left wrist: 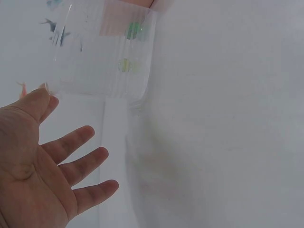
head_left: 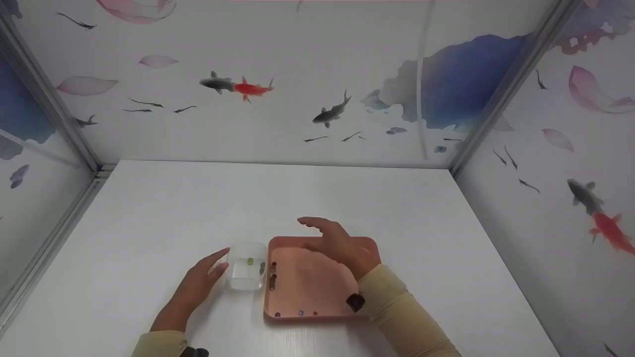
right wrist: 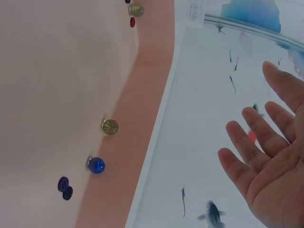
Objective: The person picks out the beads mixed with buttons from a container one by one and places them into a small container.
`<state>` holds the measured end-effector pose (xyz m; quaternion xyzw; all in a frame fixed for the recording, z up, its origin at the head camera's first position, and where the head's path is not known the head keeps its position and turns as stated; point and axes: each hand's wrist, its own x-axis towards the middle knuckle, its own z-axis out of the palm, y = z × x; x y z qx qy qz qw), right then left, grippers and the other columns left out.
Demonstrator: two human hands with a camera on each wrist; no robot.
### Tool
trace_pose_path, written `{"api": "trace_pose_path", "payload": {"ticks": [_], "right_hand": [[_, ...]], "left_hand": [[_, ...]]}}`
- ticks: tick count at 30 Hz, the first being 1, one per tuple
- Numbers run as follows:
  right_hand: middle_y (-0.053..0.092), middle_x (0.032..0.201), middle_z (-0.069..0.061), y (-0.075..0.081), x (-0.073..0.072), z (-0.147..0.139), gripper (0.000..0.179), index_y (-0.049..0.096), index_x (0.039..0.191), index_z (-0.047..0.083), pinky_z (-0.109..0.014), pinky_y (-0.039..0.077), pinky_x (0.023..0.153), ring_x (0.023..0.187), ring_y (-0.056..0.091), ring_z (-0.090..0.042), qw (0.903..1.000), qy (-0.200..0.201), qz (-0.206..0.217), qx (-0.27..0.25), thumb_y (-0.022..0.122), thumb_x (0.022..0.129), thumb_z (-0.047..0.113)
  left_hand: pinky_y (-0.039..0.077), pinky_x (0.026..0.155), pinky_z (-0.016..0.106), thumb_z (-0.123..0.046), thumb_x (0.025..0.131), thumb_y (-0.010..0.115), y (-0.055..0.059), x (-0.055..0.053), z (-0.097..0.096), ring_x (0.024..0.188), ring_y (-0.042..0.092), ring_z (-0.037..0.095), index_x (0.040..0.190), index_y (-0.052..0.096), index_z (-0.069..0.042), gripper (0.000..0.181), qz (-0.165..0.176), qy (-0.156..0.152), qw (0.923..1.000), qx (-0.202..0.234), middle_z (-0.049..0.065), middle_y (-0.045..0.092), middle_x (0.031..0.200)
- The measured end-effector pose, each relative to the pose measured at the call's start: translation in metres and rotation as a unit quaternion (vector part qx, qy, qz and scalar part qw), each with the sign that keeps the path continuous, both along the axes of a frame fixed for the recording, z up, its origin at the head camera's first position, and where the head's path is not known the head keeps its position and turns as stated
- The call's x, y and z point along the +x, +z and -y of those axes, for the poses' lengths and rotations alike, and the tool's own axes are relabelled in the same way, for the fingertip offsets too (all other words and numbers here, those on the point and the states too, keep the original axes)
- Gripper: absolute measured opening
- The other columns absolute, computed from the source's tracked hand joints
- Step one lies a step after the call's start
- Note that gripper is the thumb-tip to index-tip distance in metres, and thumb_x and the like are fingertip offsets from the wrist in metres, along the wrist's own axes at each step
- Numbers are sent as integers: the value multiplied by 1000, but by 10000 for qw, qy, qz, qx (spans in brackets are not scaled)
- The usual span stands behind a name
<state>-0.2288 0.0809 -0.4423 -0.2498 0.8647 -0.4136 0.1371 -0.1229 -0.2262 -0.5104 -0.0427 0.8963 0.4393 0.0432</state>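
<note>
My left hand (head_left: 197, 282) is at the left side of a clear plastic box (head_left: 246, 286), its fingers extended. In the left wrist view, thumb and index finger are by the box's edge; contact is unclear. Inside the box are a yellow-green marble (left wrist: 125, 65) and a green marble (left wrist: 133, 30). Above the orange-pink tray (head_left: 317, 282), my right hand (head_left: 333, 243) is spread and holds nothing. The tray carries a blue marble (right wrist: 96, 165), a clear yellowish marble (right wrist: 110, 127), dark buttons (right wrist: 63, 184) and a small red piece (right wrist: 132, 22).
The box stands right beside the tray's left rim, on a white table (head_left: 198, 208). Several small pieces lie along the tray's left and front walls. Printed panels with fish (head_left: 253, 89) enclose the table at the back and both sides.
</note>
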Motion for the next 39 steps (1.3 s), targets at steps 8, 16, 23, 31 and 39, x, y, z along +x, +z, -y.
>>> {"api": "trace_pose_path", "payload": {"ticks": [8, 16, 23, 31, 39], "right_hand": [[52, 139, -9, -2, -4, -11, 50, 52, 139, 29, -27, 38, 39, 84, 65, -23, 9994, -72, 341, -69, 68, 92, 23], [53, 138, 0, -4, -8, -18, 52, 53, 138, 34, -30, 46, 47, 112, 55, -23, 9979, -203, 610, 124, 71, 89, 26], [52, 141, -6, -5, -11, -24, 52, 52, 139, 30, -28, 44, 42, 109, 61, -29, 9981, -46, 614, -34, 70, 90, 30], [53, 138, -13, -13, -15, -30, 47, 53, 139, 21, -46, 56, 62, 97, 65, -35, 9974, -39, 630, -340, 66, 94, 22], [52, 139, -13, -17, -19, -32, 49, 52, 139, 18, -53, 52, 86, 99, 66, -33, 9975, -145, 644, -248, 67, 93, 26]], "left_hand": [[21, 113, 60, -39, 102, 45, -2, -1, -1, 141, 26, 43, 148, 41, -14, 52, -4, -7, 10000, -26, 20, 35, 152], [20, 113, 60, -39, 102, 45, -1, -1, -1, 141, 26, 43, 148, 41, -13, 52, 4, 10, 10000, -17, 19, 35, 152], [21, 113, 60, -33, 103, 46, -2, -3, -1, 141, 26, 43, 148, 39, -13, 50, 45, -20, 10000, 13, 19, 33, 153], [22, 112, 60, -35, 103, 46, -1, -1, -2, 141, 26, 44, 148, 39, -12, 51, 35, -36, 10000, -75, 20, 34, 152], [21, 113, 61, -36, 103, 45, -2, -1, 1, 141, 25, 44, 148, 39, -13, 52, 68, -20, 10000, -10, 20, 33, 153]]}}
